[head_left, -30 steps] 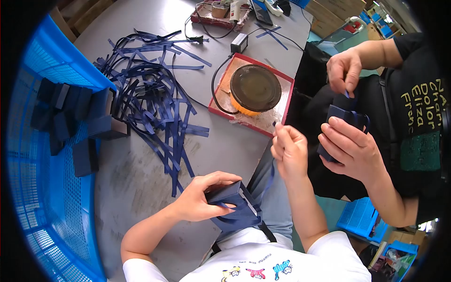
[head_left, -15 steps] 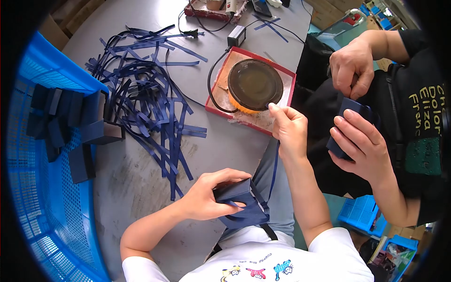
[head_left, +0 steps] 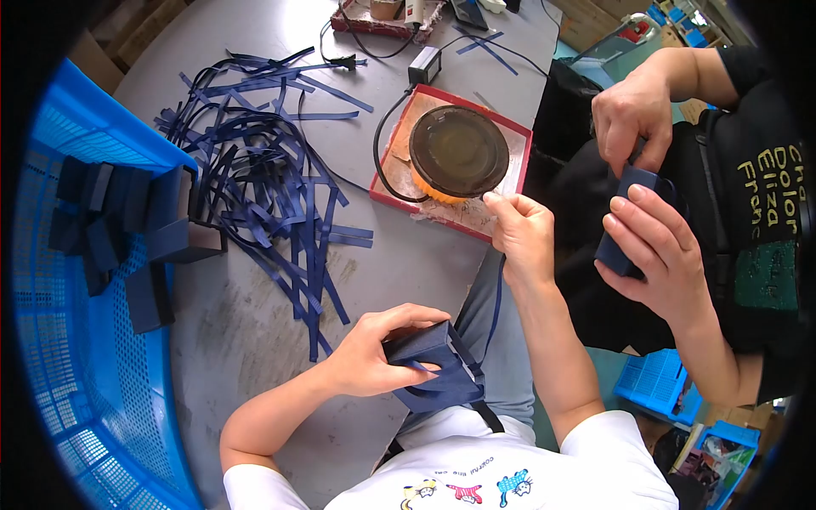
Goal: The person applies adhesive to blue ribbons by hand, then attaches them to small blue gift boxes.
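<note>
My left hand (head_left: 367, 350) is wrapped round a small navy box (head_left: 422, 347), fingers over its top and thumb at its near side, low in front of my shirt. Up by the rim of a round pot of brownish liquid (head_left: 460, 151), my right hand (head_left: 525, 236) pinches the end of a navy ribbon (head_left: 495, 310). From those fingers the ribbon hangs down to the box. The pot sits in a red-edged tray (head_left: 399, 205), and my fingertips are right at its near rim.
A tangled pile of navy ribbons (head_left: 263, 191) lies on the grey table (head_left: 229, 297). At left, a blue basket (head_left: 93, 374) holds several dark boxes (head_left: 115, 200). To the right, a co-worker's hands (head_left: 659, 246) hold another navy box (head_left: 625, 225). A power cord (head_left: 382, 127) runs to the pot.
My hands, the box and the ribbon stay almost in place; the whole view shifts slightly. The co-worker's upper fingers have come down to the top of their box.
</note>
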Tool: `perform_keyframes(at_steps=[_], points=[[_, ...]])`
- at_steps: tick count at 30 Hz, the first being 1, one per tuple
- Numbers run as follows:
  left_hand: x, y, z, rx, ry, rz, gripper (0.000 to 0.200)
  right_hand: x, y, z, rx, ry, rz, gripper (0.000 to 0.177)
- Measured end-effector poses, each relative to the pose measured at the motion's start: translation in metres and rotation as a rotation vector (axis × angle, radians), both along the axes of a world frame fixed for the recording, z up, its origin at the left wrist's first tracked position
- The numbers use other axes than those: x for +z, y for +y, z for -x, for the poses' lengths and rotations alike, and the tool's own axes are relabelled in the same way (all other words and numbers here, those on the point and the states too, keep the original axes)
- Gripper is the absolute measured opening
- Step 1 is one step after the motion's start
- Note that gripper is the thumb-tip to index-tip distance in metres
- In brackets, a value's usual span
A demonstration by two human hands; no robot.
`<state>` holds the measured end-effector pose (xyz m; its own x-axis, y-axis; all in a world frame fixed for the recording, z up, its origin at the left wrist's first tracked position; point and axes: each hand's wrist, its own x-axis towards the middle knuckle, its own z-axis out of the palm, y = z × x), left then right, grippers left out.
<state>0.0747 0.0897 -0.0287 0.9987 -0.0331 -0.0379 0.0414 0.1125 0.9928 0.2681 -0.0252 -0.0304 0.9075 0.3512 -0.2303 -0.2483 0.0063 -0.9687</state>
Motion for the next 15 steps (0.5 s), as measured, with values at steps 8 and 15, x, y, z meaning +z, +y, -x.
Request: perform_keyframes(at_steps=[8, 15], points=[[0.005, 0.0, 0.015, 0.048, 0.045, 0.033, 0.052, 0.007, -0.032, 0.012, 0.232, 0.293, -0.182, 0.021], [0.015, 0.007, 0.036, 0.07, 0.171, 0.196, 0.052, 0.057, -0.048, 0.041, 0.783, 0.256, -0.122, 0.018]])
